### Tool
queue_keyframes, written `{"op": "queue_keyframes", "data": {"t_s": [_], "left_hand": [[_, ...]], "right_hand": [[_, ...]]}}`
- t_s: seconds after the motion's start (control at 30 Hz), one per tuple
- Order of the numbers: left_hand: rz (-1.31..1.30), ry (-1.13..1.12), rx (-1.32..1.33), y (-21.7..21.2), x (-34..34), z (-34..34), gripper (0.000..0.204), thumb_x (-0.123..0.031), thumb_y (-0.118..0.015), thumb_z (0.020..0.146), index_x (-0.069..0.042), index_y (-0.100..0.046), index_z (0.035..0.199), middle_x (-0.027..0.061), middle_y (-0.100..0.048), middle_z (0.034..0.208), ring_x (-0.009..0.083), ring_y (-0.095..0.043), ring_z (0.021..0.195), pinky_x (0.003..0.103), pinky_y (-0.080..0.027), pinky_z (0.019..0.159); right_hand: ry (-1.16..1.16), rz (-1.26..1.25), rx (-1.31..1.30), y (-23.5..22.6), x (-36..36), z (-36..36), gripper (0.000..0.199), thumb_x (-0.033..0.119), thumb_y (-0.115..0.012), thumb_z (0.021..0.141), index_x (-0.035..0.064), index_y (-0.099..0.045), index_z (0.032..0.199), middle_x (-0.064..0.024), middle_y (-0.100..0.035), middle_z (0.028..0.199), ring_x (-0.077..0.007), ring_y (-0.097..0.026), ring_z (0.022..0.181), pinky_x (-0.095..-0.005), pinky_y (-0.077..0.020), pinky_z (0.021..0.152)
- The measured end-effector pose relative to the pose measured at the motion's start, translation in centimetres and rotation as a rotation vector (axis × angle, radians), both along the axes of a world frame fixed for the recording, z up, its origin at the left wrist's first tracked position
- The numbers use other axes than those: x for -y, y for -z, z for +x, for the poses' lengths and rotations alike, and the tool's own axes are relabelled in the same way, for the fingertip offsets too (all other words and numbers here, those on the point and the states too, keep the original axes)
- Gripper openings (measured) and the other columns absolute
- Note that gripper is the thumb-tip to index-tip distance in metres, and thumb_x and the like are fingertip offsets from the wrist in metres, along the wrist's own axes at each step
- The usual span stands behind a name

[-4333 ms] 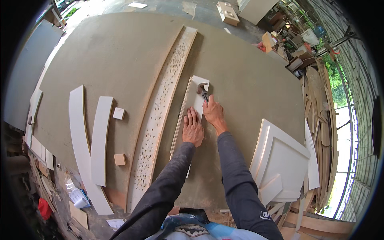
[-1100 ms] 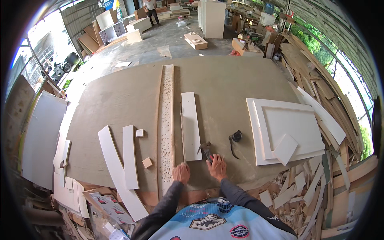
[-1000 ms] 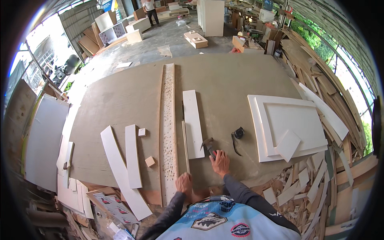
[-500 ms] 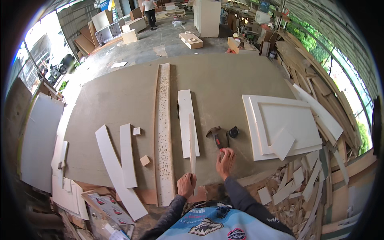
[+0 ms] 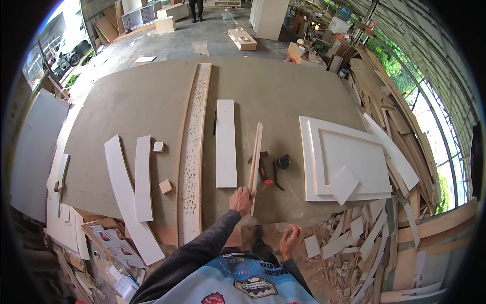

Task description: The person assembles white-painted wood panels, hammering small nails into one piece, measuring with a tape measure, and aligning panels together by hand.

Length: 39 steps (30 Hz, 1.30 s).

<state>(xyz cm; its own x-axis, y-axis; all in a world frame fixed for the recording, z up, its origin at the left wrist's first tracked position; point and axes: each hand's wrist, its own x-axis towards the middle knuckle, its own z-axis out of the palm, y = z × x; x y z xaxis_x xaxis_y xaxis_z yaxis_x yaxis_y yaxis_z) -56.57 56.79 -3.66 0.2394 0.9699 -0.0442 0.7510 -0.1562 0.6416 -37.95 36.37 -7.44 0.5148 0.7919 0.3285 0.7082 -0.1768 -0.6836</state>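
Note:
My left hand (image 5: pixel 242 201) is closed round the near end of a narrow wooden board (image 5: pixel 257 157), held on edge over the table (image 5: pixel 258 81). My right hand (image 5: pixel 289 240) hovers off the table's near edge, in front of my body, its fingers loosely curled and apart with nothing visible in them. Just right of the held board lies a hammer (image 5: pixel 264 175) with a red and black handle; the board partly covers its head. Beside the hammer sits a black round object (image 5: pixel 283 162) with a curved strap. A white board (image 5: pixel 226 144) lies flat left of my left hand.
A long speckled strip (image 5: pixel 193 152) crosses the table. Further left are two white boards (image 5: pixel 144 177) (image 5: pixel 124 192) and two small blocks (image 5: pixel 165 187) (image 5: pixel 159 147). White panels (image 5: pixel 349 152) are stacked right. Wood offcuts (image 5: pixel 349 243) litter the floor; a person (image 5: pixel 195 10) stands far back.
My left hand has moved the narrow board right, off the white board and beside the hammer. My right hand has let go of the hammer and drawn back toward my body.

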Motion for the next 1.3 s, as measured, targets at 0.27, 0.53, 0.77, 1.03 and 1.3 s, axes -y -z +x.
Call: {"op": "queue_keyframes", "data": {"t_s": [0.27, 0.53, 0.77, 1.03, 1.3], "left_hand": [[0.283, -0.272, 0.000, -0.3, 5.5, -9.5, 0.046, -0.016, -0.068, 0.081, -0.004, -0.055, 0.124, 0.0218, -0.052, 0.122, 0.0396, -0.047, 0.119, 0.051, -0.037, 0.103], [-0.122, -0.516, -0.264, -3.2, 9.9, -16.6, 0.111, -0.053, -0.080, 0.067, -0.004, -0.026, 0.151, 0.0268, -0.018, 0.156, 0.0425, -0.016, 0.145, 0.054, -0.013, 0.116], [-0.131, -0.636, -0.443, -1.8, 9.4, -18.0, 0.116, -0.053, -0.082, 0.056, -0.006, -0.031, 0.150, 0.0229, -0.042, 0.126, 0.0371, -0.037, 0.124, 0.048, -0.023, 0.106], [-0.124, -0.582, -0.389, -1.9, 9.1, -17.9, 0.112, -0.052, -0.078, 0.056, -0.008, -0.034, 0.149, 0.0218, -0.040, 0.120, 0.0375, -0.035, 0.120, 0.049, -0.023, 0.104], [-0.188, -0.490, -0.092, -1.3, 8.5, -19.0, 0.109, -0.056, -0.078, 0.059, -0.009, -0.038, 0.149, 0.0251, -0.032, 0.128, 0.0418, -0.028, 0.123, 0.054, -0.021, 0.103]], "right_hand": [[-0.115, -0.064, -0.131, -0.4, -2.9, -3.0, 0.020, 0.019, -0.058, 0.094, 0.0047, -0.060, 0.108, -0.0163, -0.057, 0.112, -0.0352, -0.056, 0.102, -0.0447, -0.0449, 0.089], [-0.410, -0.204, -0.190, -2.0, -8.0, -3.3, 0.023, 0.026, -0.057, 0.094, 0.0050, -0.063, 0.088, -0.0156, -0.066, 0.087, -0.0353, -0.063, 0.084, -0.0452, -0.0481, 0.074], [-0.895, -0.758, -0.213, -1.6, -6.9, -7.8, 0.043, 0.047, -0.063, 0.091, 0.0040, -0.070, 0.091, -0.0180, -0.070, 0.081, -0.0328, -0.067, 0.068, -0.0456, -0.0499, 0.061], [-0.739, -0.871, -0.653, -0.6, -6.6, -10.1, 0.054, 0.050, -0.074, 0.083, -0.0022, -0.072, 0.100, -0.0128, -0.073, 0.091, -0.0220, -0.068, 0.083, -0.0337, -0.0519, 0.077], [-0.558, -0.525, -0.670, -2.9, -3.8, -11.4, 0.051, 0.042, -0.077, 0.079, -0.0032, -0.070, 0.100, -0.0177, -0.073, 0.090, -0.0249, -0.071, 0.082, -0.0353, -0.0530, 0.076]]}}
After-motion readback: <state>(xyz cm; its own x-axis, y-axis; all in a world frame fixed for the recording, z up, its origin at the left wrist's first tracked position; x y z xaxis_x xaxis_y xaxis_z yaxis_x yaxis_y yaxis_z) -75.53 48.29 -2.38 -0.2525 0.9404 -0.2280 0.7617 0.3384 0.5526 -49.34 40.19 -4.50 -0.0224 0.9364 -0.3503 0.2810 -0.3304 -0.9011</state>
